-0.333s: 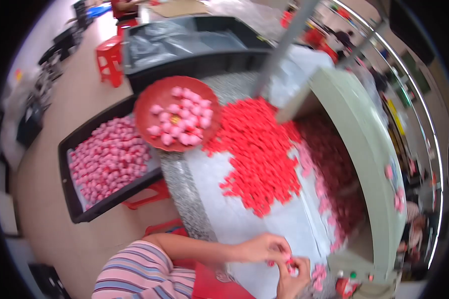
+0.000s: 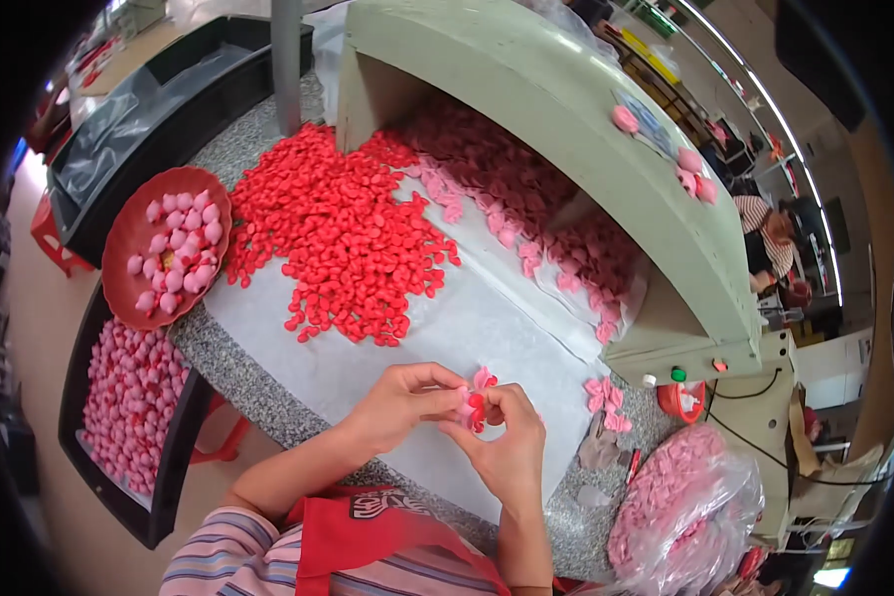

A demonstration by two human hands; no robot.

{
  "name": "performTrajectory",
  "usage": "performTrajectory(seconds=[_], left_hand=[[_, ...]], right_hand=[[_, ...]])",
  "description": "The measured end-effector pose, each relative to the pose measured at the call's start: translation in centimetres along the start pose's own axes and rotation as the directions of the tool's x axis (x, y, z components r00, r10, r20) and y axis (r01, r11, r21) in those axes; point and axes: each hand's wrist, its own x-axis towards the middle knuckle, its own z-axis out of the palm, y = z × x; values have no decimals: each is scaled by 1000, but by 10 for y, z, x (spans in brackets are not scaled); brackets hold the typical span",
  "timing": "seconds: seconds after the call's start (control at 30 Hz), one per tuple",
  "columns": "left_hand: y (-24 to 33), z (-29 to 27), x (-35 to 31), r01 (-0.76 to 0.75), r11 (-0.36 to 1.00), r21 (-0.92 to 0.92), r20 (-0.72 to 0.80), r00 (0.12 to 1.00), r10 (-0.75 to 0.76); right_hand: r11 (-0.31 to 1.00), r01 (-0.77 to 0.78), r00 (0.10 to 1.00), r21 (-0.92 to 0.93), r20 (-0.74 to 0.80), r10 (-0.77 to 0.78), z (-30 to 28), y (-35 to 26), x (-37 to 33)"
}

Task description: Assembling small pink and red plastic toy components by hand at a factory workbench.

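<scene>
Above the white sheet (image 2: 407,477), both hands meet at the near side of the table. My left hand (image 2: 397,405) pinches a small pink-and-red piece (image 2: 474,409) between thumb and fingers. From the other side, my right hand (image 2: 510,442) grips the same piece, with its red part next to the right fingertips. The fingers partly cover the piece, so its exact shape is hidden. Beyond the hands lies a big heap of small red rounded pieces (image 2: 358,258). Several soft pink petal-like pieces (image 2: 603,397) rest right of the hands.
A red bowl (image 2: 124,233) of pink balls stands at left, above a black crate (image 2: 154,517) of similar balls. A pale green arched shelf (image 2: 556,119) shelters more pink pieces. At right sit a clear bag of pink pieces (image 2: 666,497) and a small red cup (image 2: 679,401).
My view has swung right, so the bowl, heap and shelf sit further left in the picture and the bag of pink pieces shows. Both hands still hold the piece together.
</scene>
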Motion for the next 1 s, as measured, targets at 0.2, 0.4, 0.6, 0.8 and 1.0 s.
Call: performTrajectory(seconds=[0.2, 0.4, 0.6, 0.8, 1.0], left_hand=[[-6, 5, -8, -39, 997, 61, 25, 999, 38], [-13, 2, -7, -145, 975, 171, 16, 989, 144], [-32, -3, 7, -170, 978, 124, -22, 985, 174], [-32, -28, 23, -193, 965, 176, 28, 981, 192], [-37, -37, 33, -502, 454, 736, 189, 797, 574]], right_hand=[[996, -88, 996, 14, -25, 88, 0, 12, -8], [983, 172, 980, 60, -108, -164, 10, 31, -6], [965, 260, 943, -23, -209, -259, 19, 48, -7], [958, 188, 982, -218, 41, -183, 8, 47, 4], [999, 35, 999, -10, 32, -35, 38, 70, 127]])
